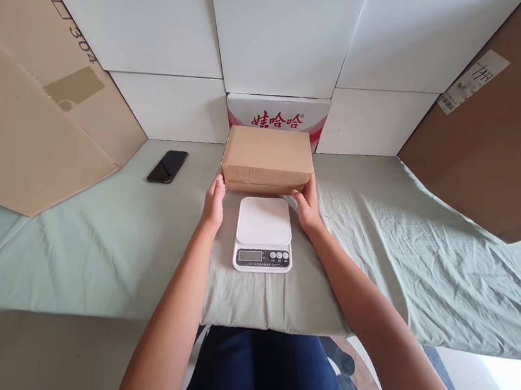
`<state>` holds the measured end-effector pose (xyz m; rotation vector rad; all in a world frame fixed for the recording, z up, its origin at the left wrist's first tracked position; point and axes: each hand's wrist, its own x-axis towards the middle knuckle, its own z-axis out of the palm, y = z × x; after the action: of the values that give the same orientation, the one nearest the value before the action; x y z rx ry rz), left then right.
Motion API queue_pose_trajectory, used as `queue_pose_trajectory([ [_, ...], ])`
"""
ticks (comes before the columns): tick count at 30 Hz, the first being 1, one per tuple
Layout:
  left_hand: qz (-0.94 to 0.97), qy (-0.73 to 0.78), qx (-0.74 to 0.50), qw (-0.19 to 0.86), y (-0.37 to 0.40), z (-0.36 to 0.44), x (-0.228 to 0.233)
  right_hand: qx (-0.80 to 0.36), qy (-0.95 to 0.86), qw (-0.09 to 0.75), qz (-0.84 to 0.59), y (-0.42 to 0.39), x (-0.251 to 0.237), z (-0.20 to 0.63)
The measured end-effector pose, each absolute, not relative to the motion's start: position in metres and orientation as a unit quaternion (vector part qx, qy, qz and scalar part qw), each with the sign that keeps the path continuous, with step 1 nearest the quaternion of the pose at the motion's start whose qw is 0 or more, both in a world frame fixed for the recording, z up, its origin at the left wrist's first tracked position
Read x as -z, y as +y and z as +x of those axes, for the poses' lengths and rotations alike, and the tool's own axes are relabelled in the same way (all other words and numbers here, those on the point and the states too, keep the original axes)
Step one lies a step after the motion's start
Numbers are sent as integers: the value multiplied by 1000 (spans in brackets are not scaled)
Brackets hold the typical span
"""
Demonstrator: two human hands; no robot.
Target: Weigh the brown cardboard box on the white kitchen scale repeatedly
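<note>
A closed brown cardboard box [269, 152] is gripped at both ends, just behind a white kitchen scale [265, 221]. My left hand [215, 201] presses against the box's left end, with its fingers partly hidden. On the opposite end, my right hand [307, 204] holds the lower right corner, thumb along the front face. The scale has a flat white top, a small grey display and a row of round buttons facing me. Nothing lies on its plate. Whether the box touches the cloth, I cannot tell.
A black smartphone [168, 166] lies on the green cloth [176, 222] to the left. Large cardboard panels [53, 100] flank the table. White boxes [280, 33] form a wall at the back, above a printed carton [277, 112] with red characters. The table edge is in front of me.
</note>
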<state>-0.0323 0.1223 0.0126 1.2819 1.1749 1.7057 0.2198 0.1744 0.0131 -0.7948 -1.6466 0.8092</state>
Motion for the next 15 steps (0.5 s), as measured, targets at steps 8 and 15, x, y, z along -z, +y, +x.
queue_pose_trajectory([
  [8, 520, 441, -671, 290, 58, -20, -21, -292, -690, 572, -335, 126, -13, 230],
  [15, 509, 452, -665, 306, -1, -9, -9, -311, -685, 565, -339, 70, -3, 250],
])
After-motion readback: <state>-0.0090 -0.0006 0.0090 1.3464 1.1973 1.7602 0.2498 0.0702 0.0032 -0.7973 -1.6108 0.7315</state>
